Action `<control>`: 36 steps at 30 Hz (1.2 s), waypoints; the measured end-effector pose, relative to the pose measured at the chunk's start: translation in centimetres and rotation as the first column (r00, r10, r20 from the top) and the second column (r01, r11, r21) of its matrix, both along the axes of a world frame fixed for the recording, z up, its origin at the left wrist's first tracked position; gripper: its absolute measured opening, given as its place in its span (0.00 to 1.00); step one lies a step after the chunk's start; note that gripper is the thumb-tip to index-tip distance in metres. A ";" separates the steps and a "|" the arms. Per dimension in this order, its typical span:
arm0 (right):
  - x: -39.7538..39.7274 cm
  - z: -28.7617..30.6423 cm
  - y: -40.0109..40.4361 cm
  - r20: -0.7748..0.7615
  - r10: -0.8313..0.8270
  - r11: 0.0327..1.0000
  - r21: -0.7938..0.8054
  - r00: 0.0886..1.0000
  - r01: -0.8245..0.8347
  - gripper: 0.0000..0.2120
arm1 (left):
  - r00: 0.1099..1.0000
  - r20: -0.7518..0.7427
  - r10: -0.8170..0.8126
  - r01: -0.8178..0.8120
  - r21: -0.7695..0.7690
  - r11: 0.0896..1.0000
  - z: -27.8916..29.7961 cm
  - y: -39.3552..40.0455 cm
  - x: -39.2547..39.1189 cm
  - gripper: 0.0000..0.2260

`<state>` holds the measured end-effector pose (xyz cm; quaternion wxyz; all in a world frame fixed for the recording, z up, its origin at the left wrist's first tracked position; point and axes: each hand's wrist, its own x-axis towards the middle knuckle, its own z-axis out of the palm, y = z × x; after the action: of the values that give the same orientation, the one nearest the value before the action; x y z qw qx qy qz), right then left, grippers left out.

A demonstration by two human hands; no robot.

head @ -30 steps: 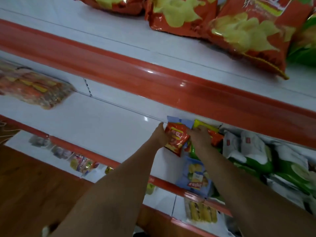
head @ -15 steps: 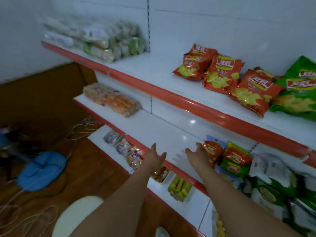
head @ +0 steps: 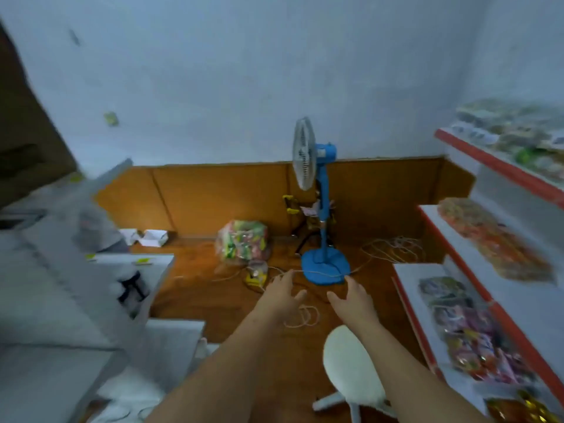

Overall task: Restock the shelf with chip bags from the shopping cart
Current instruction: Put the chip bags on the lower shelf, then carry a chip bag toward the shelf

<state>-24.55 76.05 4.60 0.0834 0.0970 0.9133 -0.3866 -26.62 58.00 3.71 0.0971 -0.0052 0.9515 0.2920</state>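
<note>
My left hand (head: 282,296) and my right hand (head: 351,299) are stretched out in front of me over the wooden floor, fingers spread, nothing in either. The red-edged white shelf (head: 500,312) runs along the right edge of the view, blurred, with packs of snacks (head: 476,337) on its lower levels. No chip bags are clearly visible. The shopping cart is out of view.
A blue standing fan (head: 320,209) stands ahead by the wall, with loose cords (head: 393,248) on the floor. A clear bag of packets (head: 242,242) lies left of the fan. A white stool (head: 351,367) is below my right arm. A grey counter (head: 61,288) fills the left.
My hands let go of the chip bags on the shelf and pulled back empty. My view swung left, away from the shelf toward the fan and floor.
</note>
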 end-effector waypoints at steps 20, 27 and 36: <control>27.5 -11.3 -38.4 0.325 0.936 0.171 -0.082 0.136 -0.982 0.32 | 0.288 0.337 0.896 -0.949 -0.028 0.315 -10.3 -26.9 47.1 0.23; 32.6 -17.4 -47.3 0.390 0.913 0.124 0.010 0.119 -0.992 0.32 | 0.177 0.400 0.899 -0.982 0.019 0.185 -18.9 -36.8 54.1 0.25; 35.0 -27.4 -59.1 0.426 0.894 0.121 0.063 0.137 -0.991 0.29 | 0.141 0.486 0.863 -0.988 0.010 0.156 -30.9 -47.5 56.0 0.25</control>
<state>10.48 16.97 -22.82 0.4238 -0.4449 0.7864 -0.0635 29.35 10.45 -27.14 0.0677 -0.6399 0.6308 0.4337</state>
